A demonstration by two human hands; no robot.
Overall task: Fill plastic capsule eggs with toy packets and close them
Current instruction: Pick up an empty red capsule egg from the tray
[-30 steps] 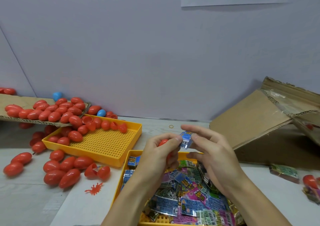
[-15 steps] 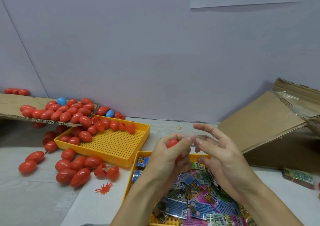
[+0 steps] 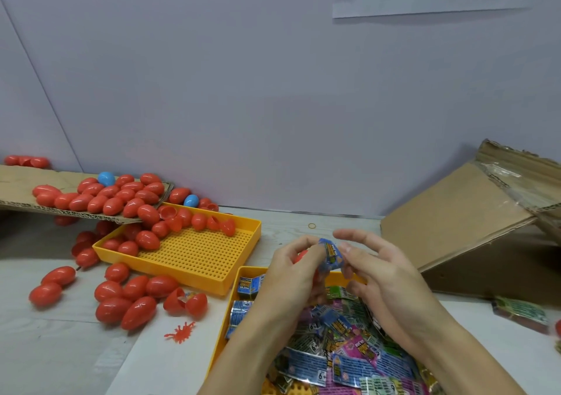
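Above the near yellow tray [image 3: 243, 276] of toy packets [image 3: 343, 361], blue packet [image 3: 332, 254] now back in sight at the red egg [image 3: 300, 256], stuffing apparently unfinished: left hand [image 3: 291, 276] curled round egg, right hand [image 3: 379, 276] pinching packet, other fingers spread.

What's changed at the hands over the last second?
The blue packet, pinched between both hands a second ago, was hidden half a second ago and now shows again between the left hand and the right hand at the red egg. The left hand still holds the egg. The yellow trays, the loose eggs and the cardboard lie as before; only the camera shifted.
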